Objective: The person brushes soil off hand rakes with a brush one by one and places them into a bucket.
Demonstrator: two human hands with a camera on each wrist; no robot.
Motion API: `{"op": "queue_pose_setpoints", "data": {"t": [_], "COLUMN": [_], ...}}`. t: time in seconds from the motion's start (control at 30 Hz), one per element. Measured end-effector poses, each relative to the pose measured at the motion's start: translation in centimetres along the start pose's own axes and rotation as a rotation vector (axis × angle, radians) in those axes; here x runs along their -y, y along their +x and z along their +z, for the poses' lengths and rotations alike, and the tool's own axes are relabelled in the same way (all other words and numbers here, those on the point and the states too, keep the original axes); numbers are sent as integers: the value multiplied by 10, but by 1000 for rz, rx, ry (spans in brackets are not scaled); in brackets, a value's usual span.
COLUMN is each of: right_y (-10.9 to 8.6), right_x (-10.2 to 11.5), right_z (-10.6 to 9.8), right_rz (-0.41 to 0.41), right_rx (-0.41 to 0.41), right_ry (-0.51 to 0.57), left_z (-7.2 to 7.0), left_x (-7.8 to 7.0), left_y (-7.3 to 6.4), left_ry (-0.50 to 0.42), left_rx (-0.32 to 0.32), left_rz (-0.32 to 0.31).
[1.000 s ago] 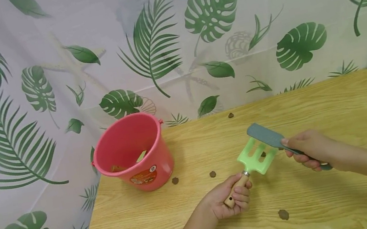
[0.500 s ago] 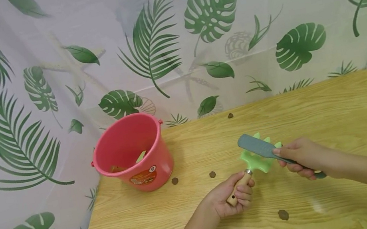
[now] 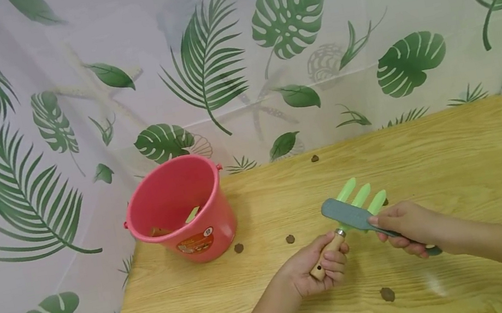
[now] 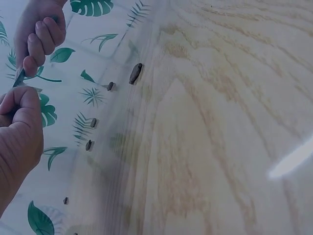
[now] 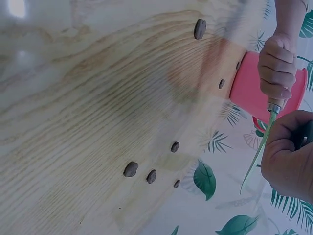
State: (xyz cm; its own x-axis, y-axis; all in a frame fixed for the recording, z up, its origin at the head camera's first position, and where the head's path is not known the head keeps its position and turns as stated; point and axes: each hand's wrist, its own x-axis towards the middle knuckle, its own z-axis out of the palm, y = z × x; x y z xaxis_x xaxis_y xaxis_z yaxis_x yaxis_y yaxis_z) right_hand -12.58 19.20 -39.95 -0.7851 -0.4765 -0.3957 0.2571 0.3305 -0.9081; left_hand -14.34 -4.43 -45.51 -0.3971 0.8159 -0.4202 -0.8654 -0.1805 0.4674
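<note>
My left hand grips the wooden handle of a green garden hand fork, its tines pointing up and to the right. My right hand pinches a flat grey-green tool with a rounded end and a slim looped handle; its underside is hidden. In the head view the flat tool lies across the base of the tines, covering part of the fork head. Edge-on, the green fork shows as a thin strip in the right wrist view. Most of both tools is out of sight in the left wrist view.
A pink bucket stands at the table's left, with a light green piece inside. Several small brown lumps, such as one lump near the front, lie scattered on the wooden table. A leaf-patterned sheet hangs behind.
My right hand has moved left and down, sliding the flat tool from the tine ends to the fork's base. The fork has turned slightly, and its tine tips now show.
</note>
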Motion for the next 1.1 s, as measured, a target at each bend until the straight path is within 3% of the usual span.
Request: {"op": "queue_pose_setpoints", "data": {"t": [0.63,1.1], "right_y": [4,3], "right_x": [-5,-6], "right_z": [-6,-14], "right_rz": [1,38], "right_rx": [9,-38], "right_ry": [22,-1], "left_z": [-2,-6], "left_x": [-1,1], "left_y": [-4,-11], "left_ry": [22,32], "left_rx": [-3,-4], "left_rz": [0,-5]}}
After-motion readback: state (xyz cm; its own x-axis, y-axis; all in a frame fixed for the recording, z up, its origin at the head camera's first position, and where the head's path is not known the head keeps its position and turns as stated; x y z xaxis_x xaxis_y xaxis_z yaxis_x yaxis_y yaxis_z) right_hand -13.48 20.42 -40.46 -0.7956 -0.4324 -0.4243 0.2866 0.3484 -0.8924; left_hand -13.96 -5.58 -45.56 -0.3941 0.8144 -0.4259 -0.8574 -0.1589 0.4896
